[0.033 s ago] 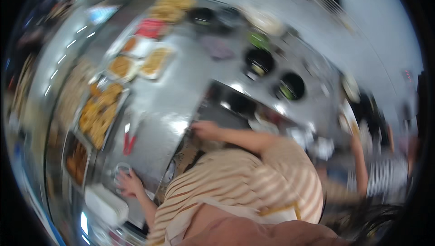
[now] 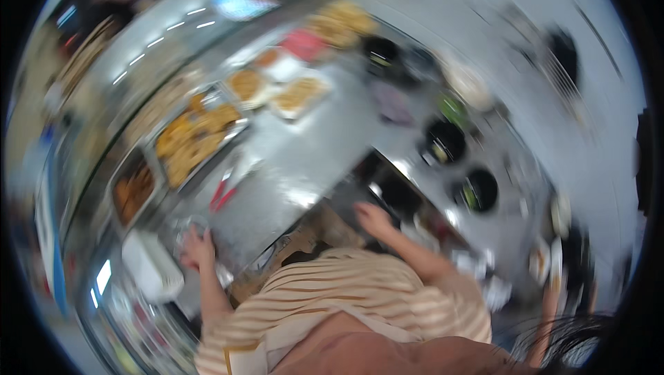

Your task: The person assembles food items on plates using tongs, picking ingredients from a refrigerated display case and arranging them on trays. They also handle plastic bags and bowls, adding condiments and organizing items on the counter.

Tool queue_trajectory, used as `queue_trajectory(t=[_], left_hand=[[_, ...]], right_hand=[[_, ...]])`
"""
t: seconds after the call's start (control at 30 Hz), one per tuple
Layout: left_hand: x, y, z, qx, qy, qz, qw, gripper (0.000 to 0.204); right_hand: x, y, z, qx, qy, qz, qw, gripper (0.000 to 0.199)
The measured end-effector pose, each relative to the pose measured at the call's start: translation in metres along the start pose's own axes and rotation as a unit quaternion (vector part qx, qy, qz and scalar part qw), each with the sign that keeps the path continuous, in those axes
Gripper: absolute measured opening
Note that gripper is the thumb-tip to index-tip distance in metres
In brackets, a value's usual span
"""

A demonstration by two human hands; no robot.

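My left hand is at the left side of the metal counter, with its fingers apart. It is over or against a small clear thing that I cannot make out. A white plastic container is beside it, and red-handled tongs lie just beyond. My right hand is low in front of my body, by a dark recess at the counter's near edge. Its fingers are smeared by motion, so what they touch or hold does not show.
A tray of yellow-brown fried food and a tray of browner pieces line the left. Farther off are white trays of food and a red-pink packet. Black bowls stand right. Another person's arm shows lower right.
The whole view has swung, so the counter and its trays appear farther right. My left hand stays by the clear thing and the white container; my right hand stays near the recess.
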State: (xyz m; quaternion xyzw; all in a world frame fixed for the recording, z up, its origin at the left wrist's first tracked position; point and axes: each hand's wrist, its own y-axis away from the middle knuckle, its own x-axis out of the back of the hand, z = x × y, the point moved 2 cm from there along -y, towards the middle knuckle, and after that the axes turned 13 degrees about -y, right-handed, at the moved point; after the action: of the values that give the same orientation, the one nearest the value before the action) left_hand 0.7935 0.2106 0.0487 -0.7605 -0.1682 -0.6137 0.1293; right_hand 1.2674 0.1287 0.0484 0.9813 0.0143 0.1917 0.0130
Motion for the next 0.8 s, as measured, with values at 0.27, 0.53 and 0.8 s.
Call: queue_trajectory(t=[0.27,0.53,0.8], left_hand=[[0.083,0.055,0.175,-0.163,0.251,0.29,0.909,0.04],[0.118,0.347,0.377,-0.508,0.447,-0.244,0.695,0.033],[0.124,0.433,0.461,-0.476,0.382,-0.475,0.634,0.048]], right_hand=[[0.121,0.294,0.154,-0.106,0.026,0.281,0.953,0.018],[0.188,0.355,0.142,-0.123,0.076,0.369,0.918,0.014],[0.233,0.445,0.139,-0.173,-0.187,0.623,0.739,0.021]])
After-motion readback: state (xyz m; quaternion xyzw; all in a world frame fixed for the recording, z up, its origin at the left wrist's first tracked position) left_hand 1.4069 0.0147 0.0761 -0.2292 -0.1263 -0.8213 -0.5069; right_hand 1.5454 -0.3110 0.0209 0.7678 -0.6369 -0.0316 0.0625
